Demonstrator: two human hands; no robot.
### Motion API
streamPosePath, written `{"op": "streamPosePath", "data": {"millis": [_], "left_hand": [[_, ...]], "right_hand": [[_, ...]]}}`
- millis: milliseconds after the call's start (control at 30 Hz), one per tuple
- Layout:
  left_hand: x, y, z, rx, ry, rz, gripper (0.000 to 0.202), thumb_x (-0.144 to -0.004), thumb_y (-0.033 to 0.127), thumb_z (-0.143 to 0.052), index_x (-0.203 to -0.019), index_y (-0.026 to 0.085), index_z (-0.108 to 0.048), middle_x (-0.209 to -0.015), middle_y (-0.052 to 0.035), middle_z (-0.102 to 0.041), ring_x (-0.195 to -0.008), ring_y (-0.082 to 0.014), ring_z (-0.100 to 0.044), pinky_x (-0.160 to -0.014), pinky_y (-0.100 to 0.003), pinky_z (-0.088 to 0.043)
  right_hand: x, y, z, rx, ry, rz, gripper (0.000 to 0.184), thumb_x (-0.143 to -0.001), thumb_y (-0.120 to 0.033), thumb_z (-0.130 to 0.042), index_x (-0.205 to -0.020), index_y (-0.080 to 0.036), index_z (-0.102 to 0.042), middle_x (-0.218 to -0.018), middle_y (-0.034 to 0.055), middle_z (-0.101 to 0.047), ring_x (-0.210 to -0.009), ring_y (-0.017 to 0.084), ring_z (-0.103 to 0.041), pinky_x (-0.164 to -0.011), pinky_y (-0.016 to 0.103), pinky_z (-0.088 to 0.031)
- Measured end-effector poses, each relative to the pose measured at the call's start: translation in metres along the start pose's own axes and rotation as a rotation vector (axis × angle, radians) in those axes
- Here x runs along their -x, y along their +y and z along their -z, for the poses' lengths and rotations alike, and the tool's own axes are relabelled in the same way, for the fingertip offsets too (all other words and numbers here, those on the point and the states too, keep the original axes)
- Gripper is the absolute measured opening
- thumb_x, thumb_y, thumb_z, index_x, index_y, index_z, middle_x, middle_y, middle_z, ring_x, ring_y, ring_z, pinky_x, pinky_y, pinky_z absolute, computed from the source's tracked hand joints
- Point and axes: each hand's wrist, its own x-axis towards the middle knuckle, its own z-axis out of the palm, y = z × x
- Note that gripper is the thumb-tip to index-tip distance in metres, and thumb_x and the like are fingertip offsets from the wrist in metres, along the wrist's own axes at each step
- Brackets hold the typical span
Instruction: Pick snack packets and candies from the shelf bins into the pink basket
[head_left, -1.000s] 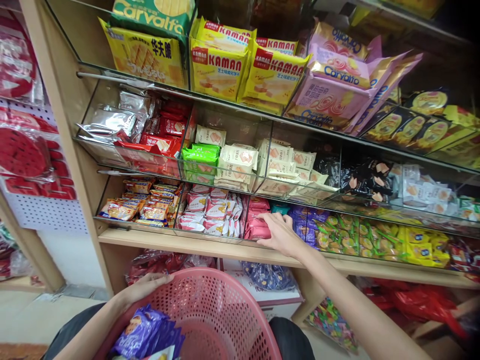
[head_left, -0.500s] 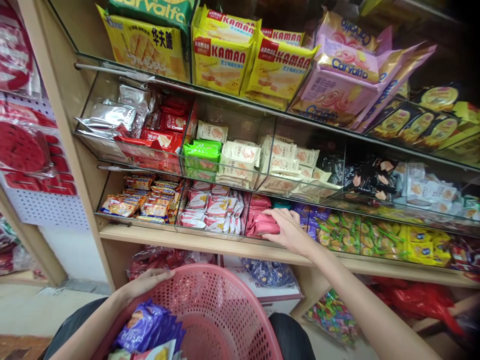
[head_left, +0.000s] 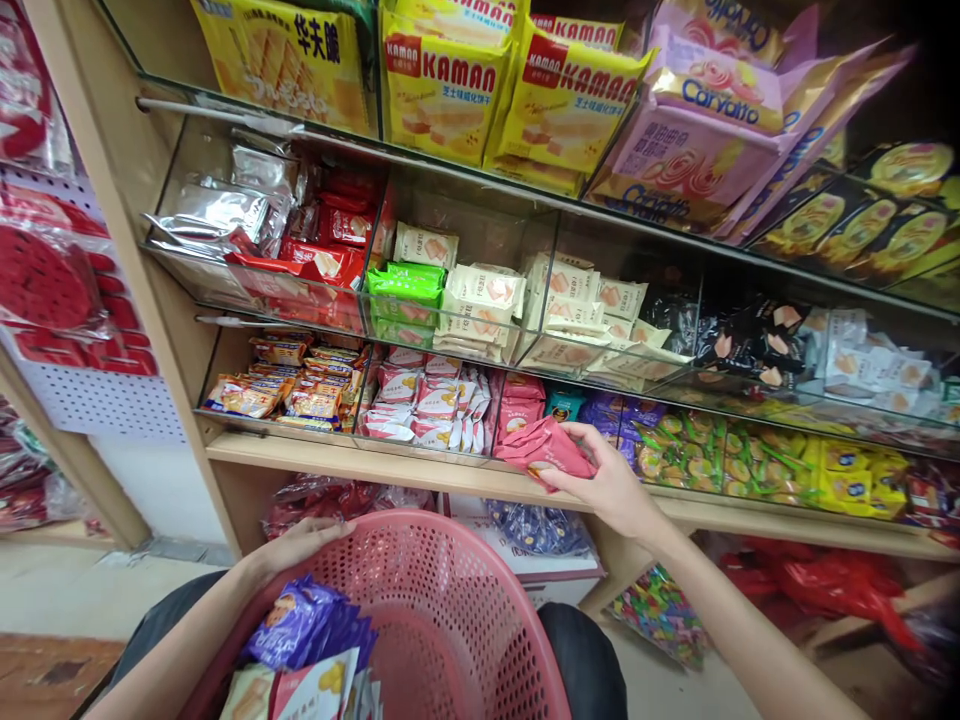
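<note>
My right hand (head_left: 611, 480) is closed around pink snack packets (head_left: 546, 450), held just in front of the lowest shelf bin; how many I cannot tell. Behind them, more pink packets (head_left: 519, 395) lie in that bin. My left hand (head_left: 304, 545) grips the rim of a pink perforated plastic basket (head_left: 465, 570) between my knees. Purple snack packets (head_left: 300, 625) rest in the basket's left side, with white-and-red packets (head_left: 319, 690) nearer to me.
Clear-fronted bins on the lowest shelf hold orange packets (head_left: 251, 393), white-and-red packets (head_left: 397, 390) and green packets (head_left: 675, 445). Larger yellow wafer packs (head_left: 442, 95) stand above. Under the wooden shelf edge (head_left: 300, 455) is a white box (head_left: 555, 575) with a bag of blue packets (head_left: 536, 525).
My right hand has lifted pink packets out of their bin and drawn them over its front edge toward me. My left hand stays on the basket rim. The view has shifted slightly.
</note>
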Motion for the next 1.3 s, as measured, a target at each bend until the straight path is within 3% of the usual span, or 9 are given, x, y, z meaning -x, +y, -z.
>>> {"op": "streamPosePath", "data": {"millis": [200,400,567,700,867,1000,1300], "left_hand": [[0.002,0.005,-0.005,0.038,0.034,0.053,0.053,-0.062,0.065,-0.066,-0.086,0.017,-0.07,-0.091,-0.0063,-0.072,-0.089,-0.0264,-0.065,-0.079,-0.031,-0.048],[-0.003,-0.003,-0.006,0.091,0.029,0.087,0.053,-0.063,0.063,-0.067,-0.087,0.016,-0.069,-0.084,-0.0075,-0.072,-0.078,-0.0244,-0.066,-0.073,-0.033,-0.049],[-0.005,-0.003,-0.004,0.089,0.028,0.069,0.05,-0.059,0.059,-0.072,-0.086,0.017,-0.07,-0.089,-0.006,-0.072,-0.085,-0.023,-0.064,-0.078,-0.03,-0.047],[-0.004,-0.001,-0.005,0.103,0.016,0.068,0.048,-0.06,0.057,-0.072,-0.084,0.016,-0.07,-0.086,-0.0058,-0.072,-0.085,-0.023,-0.064,-0.078,-0.03,-0.047],[-0.001,0.004,-0.008,0.141,-0.016,0.071,0.052,-0.06,0.059,-0.071,-0.089,0.015,-0.069,-0.086,-0.006,-0.072,-0.084,-0.0228,-0.064,-0.081,-0.032,-0.046],[0.001,0.008,-0.01,0.153,-0.019,0.075,0.055,-0.058,0.06,-0.072,-0.089,0.015,-0.069,-0.083,-0.005,-0.072,-0.079,-0.0223,-0.064,-0.079,-0.032,-0.046],[0.003,0.009,-0.011,0.139,-0.015,0.106,0.05,-0.063,0.056,-0.071,-0.089,0.014,-0.072,-0.087,-0.007,-0.073,-0.078,-0.0232,-0.065,-0.076,-0.032,-0.047]], "right_hand": [[0.04,-0.004,-0.048,-0.557,-0.171,-0.356,0.051,-0.065,-0.038,-0.076,-0.107,-0.026,-0.052,-0.111,0.0008,-0.061,-0.1,0.017,-0.058,-0.089,0.033,-0.046],[0.074,0.012,-0.109,-0.697,-0.43,-0.495,0.052,-0.063,-0.034,-0.077,-0.108,-0.024,-0.052,-0.113,0.0012,-0.06,-0.101,0.016,-0.058,-0.093,0.033,-0.045],[0.09,0.038,-0.146,-0.492,-0.667,-0.545,0.059,-0.063,-0.042,-0.076,-0.111,-0.023,-0.048,-0.109,0.0014,-0.061,-0.102,0.017,-0.057,-0.091,0.033,-0.044],[0.093,0.062,-0.16,-0.276,-0.808,-0.564,0.06,-0.06,-0.046,-0.076,-0.108,-0.02,-0.051,-0.106,0.003,-0.061,-0.098,0.019,-0.057,-0.086,0.033,-0.044],[0.09,0.087,-0.177,-0.099,-0.968,-0.58,0.067,-0.047,-0.041,-0.083,-0.103,-0.018,-0.056,-0.106,0.0039,-0.059,-0.099,0.022,-0.053,-0.085,0.033,-0.04],[0.09,0.092,-0.192,-0.043,-1.096,-0.568,0.077,-0.04,-0.04,-0.086,-0.108,-0.018,-0.056,-0.109,0.0033,-0.058,-0.1,0.021,-0.053,-0.084,0.029,-0.039],[0.09,0.089,-0.21,-0.017,-1.239,-0.519,0.077,-0.046,-0.047,-0.081,-0.113,-0.019,-0.058,-0.114,0.0036,-0.061,-0.101,0.02,-0.055,-0.082,0.027,-0.041]]}}
